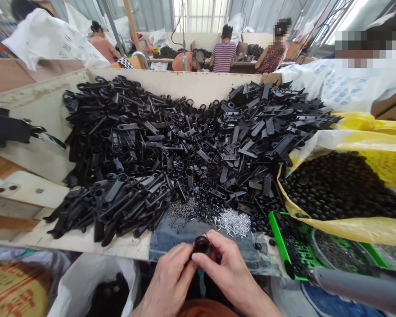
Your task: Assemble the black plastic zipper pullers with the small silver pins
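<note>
Close to my body at the table's front edge, my left hand (171, 275) and my right hand (229, 268) come together around a black plastic part with a ring-shaped end (202, 243). Fingers of both hands are closed on it, and its lower portion is hidden behind them. Just beyond my fingers lies a heap of small silver pins (232, 222). Left of the pins is a pile of small dark grey metal pieces (184, 208). Both piles rest on a dark blue sheet (166, 240) over the tabletop.
A large heap of black plastic parts (128, 136) fills the walled table. A yellow-edged bag of black round pieces (343, 185) and a green tray (277, 233) stand right. At lower left is a white sack (69, 286). Several people sit beyond the back board (171, 83).
</note>
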`<action>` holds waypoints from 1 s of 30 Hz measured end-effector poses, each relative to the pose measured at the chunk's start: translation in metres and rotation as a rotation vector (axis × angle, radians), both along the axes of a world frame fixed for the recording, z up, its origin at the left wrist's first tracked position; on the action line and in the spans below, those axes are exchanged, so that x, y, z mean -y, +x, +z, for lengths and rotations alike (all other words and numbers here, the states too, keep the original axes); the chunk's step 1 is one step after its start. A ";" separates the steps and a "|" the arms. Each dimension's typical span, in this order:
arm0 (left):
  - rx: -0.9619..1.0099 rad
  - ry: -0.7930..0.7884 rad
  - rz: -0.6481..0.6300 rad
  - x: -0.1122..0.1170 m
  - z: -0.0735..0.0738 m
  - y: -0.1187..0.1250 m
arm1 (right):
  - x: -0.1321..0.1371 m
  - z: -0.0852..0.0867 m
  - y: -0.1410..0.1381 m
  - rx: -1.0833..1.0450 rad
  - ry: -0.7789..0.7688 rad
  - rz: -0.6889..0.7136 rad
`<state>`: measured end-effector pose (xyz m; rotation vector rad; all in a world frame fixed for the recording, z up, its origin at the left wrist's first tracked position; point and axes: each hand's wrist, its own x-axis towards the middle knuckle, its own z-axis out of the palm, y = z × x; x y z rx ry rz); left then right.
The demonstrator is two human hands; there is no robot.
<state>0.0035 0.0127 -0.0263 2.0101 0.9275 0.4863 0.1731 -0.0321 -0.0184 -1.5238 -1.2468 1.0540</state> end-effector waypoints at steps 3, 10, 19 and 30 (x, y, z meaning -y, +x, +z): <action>0.007 0.117 -0.046 0.002 -0.005 -0.001 | 0.007 -0.004 -0.002 0.056 0.005 -0.002; -0.068 0.066 -0.045 0.006 -0.015 -0.001 | 0.017 -0.019 -0.012 0.130 0.029 -0.083; -0.024 -0.134 -0.042 0.000 0.002 -0.001 | 0.015 -0.003 -0.005 0.073 0.038 -0.073; 0.065 -0.210 -0.114 0.002 0.035 -0.009 | 0.026 0.015 0.003 -0.049 0.080 0.114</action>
